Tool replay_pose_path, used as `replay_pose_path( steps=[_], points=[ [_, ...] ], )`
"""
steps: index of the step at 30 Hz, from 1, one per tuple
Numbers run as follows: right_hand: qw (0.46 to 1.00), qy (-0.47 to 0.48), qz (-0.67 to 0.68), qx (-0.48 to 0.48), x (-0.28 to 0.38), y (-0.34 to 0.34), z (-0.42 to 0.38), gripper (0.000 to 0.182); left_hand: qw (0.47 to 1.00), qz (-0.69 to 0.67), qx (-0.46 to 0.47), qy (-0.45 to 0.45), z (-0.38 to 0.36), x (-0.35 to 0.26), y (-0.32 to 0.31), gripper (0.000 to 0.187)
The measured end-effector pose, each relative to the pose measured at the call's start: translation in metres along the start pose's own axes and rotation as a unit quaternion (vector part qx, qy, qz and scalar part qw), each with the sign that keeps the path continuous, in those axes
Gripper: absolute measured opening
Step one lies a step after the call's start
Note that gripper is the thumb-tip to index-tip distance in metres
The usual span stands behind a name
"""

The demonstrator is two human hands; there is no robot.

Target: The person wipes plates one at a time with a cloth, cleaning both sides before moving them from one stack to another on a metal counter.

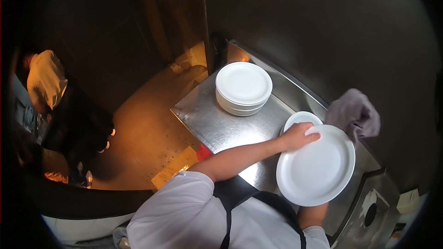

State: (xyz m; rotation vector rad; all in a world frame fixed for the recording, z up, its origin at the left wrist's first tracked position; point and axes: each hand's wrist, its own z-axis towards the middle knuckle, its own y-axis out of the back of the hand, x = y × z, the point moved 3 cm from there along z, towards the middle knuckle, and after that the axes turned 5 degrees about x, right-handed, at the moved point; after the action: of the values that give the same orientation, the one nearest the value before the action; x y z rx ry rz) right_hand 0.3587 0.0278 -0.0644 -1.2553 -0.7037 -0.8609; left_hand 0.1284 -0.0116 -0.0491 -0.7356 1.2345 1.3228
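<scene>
My left hand (pixel 299 136) grips a large white oval plate (pixel 318 170) by its far rim, thumb lying on the upper face. Behind that rim, part of another white plate (pixel 301 118) shows. My right forearm (pixel 314 214) passes beneath the oval plate, which hides my right hand. A greyish-purple cloth (pixel 353 113) bunches up just past the plate's right edge; whether my right hand holds it cannot be seen. Farther back on the metal counter (pixel 203 110) stands a stack of several white plates (pixel 243 85).
A raised metal backsplash (pixel 277 80) and dark wall border the counter. At lower right is a metal basin-like fixture (pixel 369 210) with a dark opening. Left, a yellow object (pixel 175 166) lies on the floor below the counter; a person in a light shirt (pixel 46 80) stands farther off.
</scene>
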Motion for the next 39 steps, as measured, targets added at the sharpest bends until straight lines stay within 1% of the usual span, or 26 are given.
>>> replay_pose_path(
  steps=[3, 6, 10, 11, 13, 14, 15, 16, 17, 21, 23, 24, 25, 26, 27, 28, 29, 30, 31, 32, 33, 34, 35, 36, 37, 39],
  points=[
    [0.999, -0.01, 0.022, -0.03, -0.043, -0.02, -0.038, 0.05, 0.992, -0.024, -0.121, 0.019, 0.003, 0.018, 0.016, 0.04],
    [0.999, -0.012, 0.03, -0.036, -0.06, -0.043, -0.062, 0.049, 0.967, -0.026, -0.24, 0.079, 0.006, 0.038, 0.072, 0.043],
    [0.999, -0.016, 0.006, -0.047, -0.046, -0.063, -0.027, 0.049, 0.973, 0.012, -0.22, 0.062, 0.0, 0.032, 0.106, 0.046],
    [0.999, -0.018, -0.001, -0.05, -0.05, -0.067, -0.025, 0.049, 0.984, 0.036, -0.156, 0.08, -0.003, 0.031, 0.101, 0.045],
    [0.998, -0.017, -0.015, -0.066, -0.065, -0.073, -0.039, 0.049, 0.993, 0.054, -0.098, 0.033, -0.01, 0.029, 0.077, 0.041],
    [0.997, -0.017, -0.019, -0.067, -0.076, -0.078, -0.046, 0.049, 0.993, -0.006, -0.107, -0.038, -0.014, 0.029, 0.065, 0.039],
    [0.997, -0.011, -0.026, -0.073, -0.084, -0.081, -0.055, 0.049, 0.993, -0.013, -0.105, -0.056, -0.015, 0.029, 0.059, 0.038],
    [0.996, -0.007, -0.033, -0.08, -0.093, -0.083, -0.062, 0.049, 0.994, -0.017, -0.1, -0.033, -0.017, 0.025, 0.063, 0.038],
    [0.996, -0.003, -0.044, -0.082, -0.101, -0.086, -0.066, 0.049, 0.991, -0.037, -0.126, -0.034, -0.016, 0.025, 0.068, 0.04],
    [0.992, 0.031, -0.098, -0.075, -0.124, -0.101, -0.07, 0.049, 0.966, -0.008, -0.249, 0.061, -0.011, 0.04, 0.127, 0.043],
    [0.983, 0.075, -0.157, -0.05, -0.128, -0.103, -0.066, 0.049, 0.943, -0.014, -0.322, 0.085, -0.011, 0.044, 0.163, 0.043],
    [0.968, 0.124, -0.218, -0.024, -0.127, -0.103, -0.062, 0.048, 0.927, -0.032, -0.371, 0.038, -0.015, 0.042, 0.174, 0.04],
    [0.935, 0.181, -0.304, 0.005, -0.121, -0.105, -0.055, 0.048, 0.928, -0.048, -0.368, 0.043, -0.017, 0.041, 0.179, 0.036],
    [0.914, 0.201, -0.352, 0.002, -0.113, -0.107, -0.045, 0.048, 0.929, -0.066, -0.362, 0.047, -0.022, 0.039, 0.182, 0.033],
    [0.849, 0.162, -0.501, -0.054, -0.098, -0.117, -0.042, 0.048, 0.929, -0.061, -0.364, 0.006, -0.026, 0.04, 0.18, 0.029],
    [0.986, 0.008, -0.062, -0.152, -0.083, -0.141, -0.031, 0.047, 0.929, -0.062, -0.362, -0.039, -0.029, 0.032, 0.178, 0.027],
    [0.987, -0.035, -0.011, -0.156, -0.077, -0.133, -0.021, 0.042, 0.956, -0.093, -0.269, -0.07, -0.031, 0.033, 0.183, 0.032],
    [0.986, -0.018, -0.023, -0.164, -0.074, -0.132, -0.018, 0.04, 0.972, -0.087, -0.196, -0.098, -0.035, 0.027, 0.192, 0.036],
    [0.98, 0.01, -0.101, -0.171, -0.074, -0.132, -0.016, 0.043, 0.968, -0.152, -0.164, -0.111, -0.019, 0.057, 0.189, 0.033],
    [0.98, 0.007, -0.081, -0.18, -0.073, -0.153, -0.023, 0.044, 0.954, -0.281, -0.093, -0.042, -0.023, 0.036, 0.198, 0.03],
    [0.964, 0.019, -0.131, -0.229, -0.081, -0.162, -0.026, 0.044, 0.947, -0.306, -0.1, -0.004, -0.02, 0.036, 0.205, 0.03],
    [0.968, 0.026, -0.09, -0.234, -0.1, -0.164, -0.028, 0.049, 0.912, -0.383, -0.144, -0.009, -0.015, 0.035, 0.205, 0.031],
    [0.963, 0.024, -0.024, -0.269, -0.086, -0.19, -0.048, 0.055, 0.899, -0.403, -0.171, -0.03, -0.016, 0.021, 0.18, 0.031],
    [0.969, 0.065, 0.053, -0.233, -0.096, -0.195, -0.057, 0.056, 0.891, -0.394, -0.226, -0.001, -0.025, 0.022, 0.16, 0.031],
    [0.965, 0.096, 0.055, -0.239, -0.101, -0.209, -0.062, 0.051, 0.856, -0.438, -0.273, 0.017, -0.032, 0.018, 0.151, 0.031],
    [0.98, 0.05, 0.05, -0.188, -0.094, -0.199, -0.06, 0.048, 0.835, -0.472, -0.281, 0.011, -0.043, 0.029, 0.144, 0.036]
  ],
)
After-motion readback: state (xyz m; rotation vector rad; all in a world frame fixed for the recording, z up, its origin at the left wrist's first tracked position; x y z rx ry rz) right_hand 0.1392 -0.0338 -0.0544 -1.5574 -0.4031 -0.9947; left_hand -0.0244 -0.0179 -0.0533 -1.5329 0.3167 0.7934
